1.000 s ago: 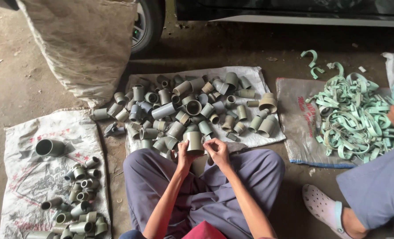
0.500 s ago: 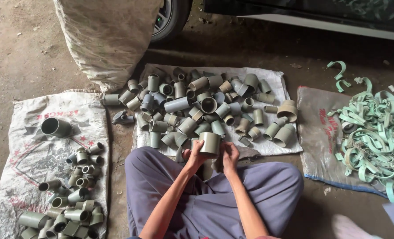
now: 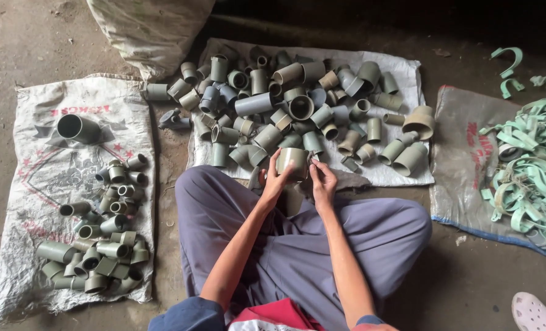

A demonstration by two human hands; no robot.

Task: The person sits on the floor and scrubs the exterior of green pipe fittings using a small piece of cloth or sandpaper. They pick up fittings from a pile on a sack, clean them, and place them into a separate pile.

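1. Bare concrete floor (image 3: pixel 15 37) lies under everything, with a person sitting cross-legged in purple trousers (image 3: pixel 285 245).
2. Far left, a white woven sack (image 3: pixel 34 270) carries a smaller, tidier group of grey pipe fittings (image 3: pixel 101 245), with one large coupling (image 3: pixel 76 127) set apart; this looks like the sorted lot.
3. In the middle, the left hand (image 3: pixel 277 179) and right hand (image 3: pixel 323 181) both close around a grey pipe coupling (image 3: pixel 292 160), held just above the knees.
4. Beyond the hands, a second sack (image 3: pixel 401 175) holds a big loose heap of fittings (image 3: pixel 285 101), seemingly unsorted, so most work appears to remain.
5. Right, a grey mat (image 3: pixel 463 165) bears pale green pipe clamps (image 3: pixel 530 171).
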